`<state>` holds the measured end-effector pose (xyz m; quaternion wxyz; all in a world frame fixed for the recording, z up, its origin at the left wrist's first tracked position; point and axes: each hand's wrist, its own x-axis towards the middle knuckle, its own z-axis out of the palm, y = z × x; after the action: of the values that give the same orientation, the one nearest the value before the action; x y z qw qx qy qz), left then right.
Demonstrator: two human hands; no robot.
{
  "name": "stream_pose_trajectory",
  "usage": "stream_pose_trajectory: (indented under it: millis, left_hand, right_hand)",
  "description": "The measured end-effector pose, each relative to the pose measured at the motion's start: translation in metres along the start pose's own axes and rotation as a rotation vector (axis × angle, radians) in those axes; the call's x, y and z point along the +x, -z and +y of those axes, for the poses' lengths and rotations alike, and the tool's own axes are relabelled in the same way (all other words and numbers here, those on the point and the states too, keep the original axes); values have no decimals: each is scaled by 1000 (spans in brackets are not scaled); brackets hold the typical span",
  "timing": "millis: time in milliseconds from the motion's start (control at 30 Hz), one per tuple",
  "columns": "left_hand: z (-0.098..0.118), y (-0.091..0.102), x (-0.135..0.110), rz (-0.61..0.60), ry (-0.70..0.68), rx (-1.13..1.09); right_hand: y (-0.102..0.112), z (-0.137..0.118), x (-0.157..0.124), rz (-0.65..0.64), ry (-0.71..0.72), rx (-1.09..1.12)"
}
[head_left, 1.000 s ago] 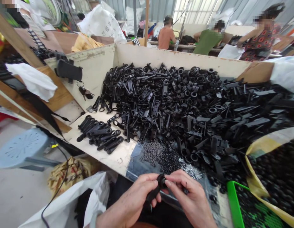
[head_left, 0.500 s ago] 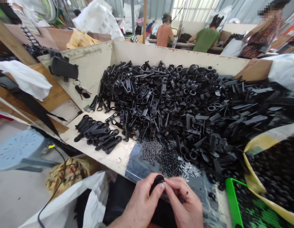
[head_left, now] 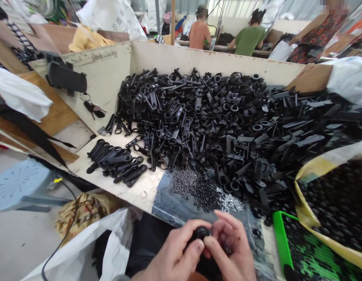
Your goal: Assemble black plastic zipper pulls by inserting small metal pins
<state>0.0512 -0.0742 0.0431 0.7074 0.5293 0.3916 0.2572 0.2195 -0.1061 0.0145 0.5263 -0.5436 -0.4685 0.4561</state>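
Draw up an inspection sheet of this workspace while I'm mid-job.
Surface: cream board with a blue-grey sheet at its front, bearing small dark pieces and silver metal pins.
Parts: black plastic piece with a round end, in the hands; black plastic handles grouped at left; heap of mixed black parts behind.
Clutter: metal keys on a ring at the left wall; bright green plastic crate and yellow-edged sack at right.
Hands: left hand grips the piece; right hand has its thumb at the round end, other fingers unclear.
Cables: thin black cable runs down beside the light-blue plastic stool.
Surroundings: three people in orange, green and patterned clothing beyond the far wall.
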Motion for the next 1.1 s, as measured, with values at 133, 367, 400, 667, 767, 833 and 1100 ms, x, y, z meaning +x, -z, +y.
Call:
stream_pose_trajectory:
  millis: [133,367,400,667,767,833,1100]
  left_hand:
    - [-2,7,-7,-16,-85,184]
    - [-7,16,-7,216,25,548]
    - [-6,17,-7,273,63,507]
    - [5,27,0,73,286,-4]
    - [5,22,1,85,340,-234]
    - [5,19,0,120,388,-328]
    - [7,20,-3,193,503,-482]
  right_hand:
    - [-7,21,-10,-16,-194,210]
    - [-12,20,19,-183,-331,152]
    - [-13,17,24,-175,-330,138]
    - [-17,5,44,-192,-39,-60]
    - [-15,3,49,-256,-35,-89]
    - [-14,2,52,-326,-60,-100]
    - [-5,9,53,-428,-55,-230]
